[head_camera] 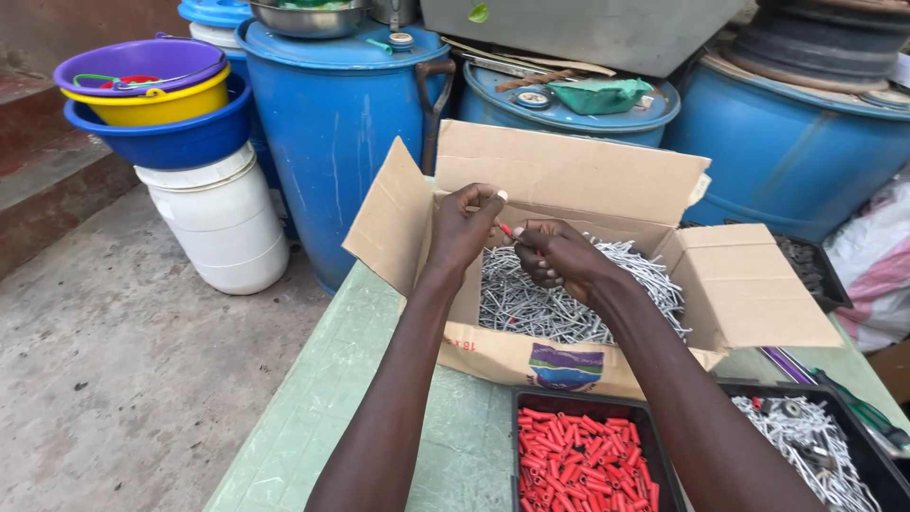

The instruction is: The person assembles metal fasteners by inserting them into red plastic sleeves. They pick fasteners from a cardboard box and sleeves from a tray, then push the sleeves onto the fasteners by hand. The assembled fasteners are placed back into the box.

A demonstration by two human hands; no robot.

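- The left hand point(464, 226) is raised over the open cardboard box point(569, 171), fingers pinched together at the tips; what they pinch is too small to tell.
- The right hand point(559, 256) is just beside it, fingers curled shut around a small red plug point(506, 228) whose tip pokes out toward the left hand.
- Both hands hover above the heap of silver screws point(531, 303) that fills the box.
- The box sits at the far edge of the green tabletop point(313, 398), flaps folded out.
- At the near edge, a black tray point(517, 408) holds more red plugs point(578, 465); a second black tray point(877, 455) to its right holds silver screws.
- Behind the table stand blue barrels point(332, 123), a white bucket point(223, 223) and stacked plastic bowls point(152, 104).
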